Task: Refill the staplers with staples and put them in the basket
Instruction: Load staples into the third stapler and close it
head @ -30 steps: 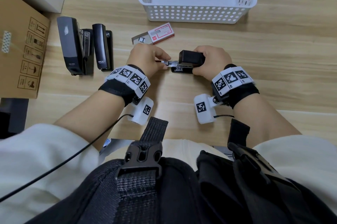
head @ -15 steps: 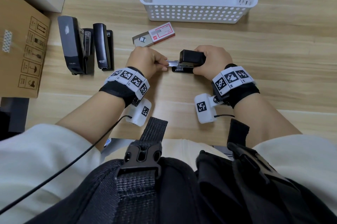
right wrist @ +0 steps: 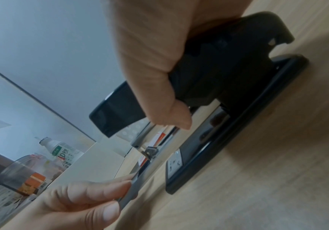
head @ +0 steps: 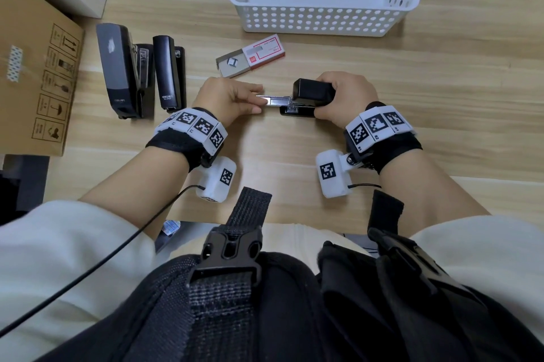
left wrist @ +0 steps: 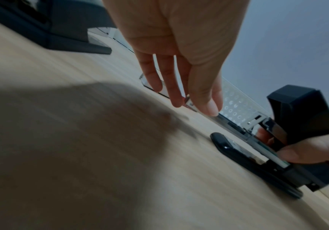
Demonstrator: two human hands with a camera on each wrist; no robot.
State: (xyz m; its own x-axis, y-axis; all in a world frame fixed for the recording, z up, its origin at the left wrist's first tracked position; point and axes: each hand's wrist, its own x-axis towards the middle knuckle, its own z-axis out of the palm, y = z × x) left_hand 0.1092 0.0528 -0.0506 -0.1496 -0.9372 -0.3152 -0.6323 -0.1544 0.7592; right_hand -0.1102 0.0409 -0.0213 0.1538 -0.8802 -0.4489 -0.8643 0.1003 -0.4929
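Stapler: a small black plastic stapler (head: 312, 96) lies on its flat base near the middle of the table (head: 441, 132), lid tipped up, a shiny metal staple rail (head: 276, 101) sticking out to the left.
Right hand: the right hand (head: 344, 98) wraps round the stapler's boxy lid and hinge end, thumb curled under.
Left hand: the left hand (head: 229, 98) pinches the free end of the rail between thumb and fingertips (right wrist: 108, 186).
Table: pale wood with a straight grain.
Basket: a white plastic basket (head: 323, 21) with round holes in its walls stands at the far edge, well apart from the stapler.
Staple box: a red and white cardboard box (head: 266, 52) lies between basket and hands, its grey tray (head: 232, 65) slid out with a small metal block inside.
Other staplers: a big dark stapler (head: 117, 67) and a slimmer one (head: 169, 73) lie side by side towards the left edge.
Carton: a brown cardboard carton (head: 32, 76) sits at the left edge.
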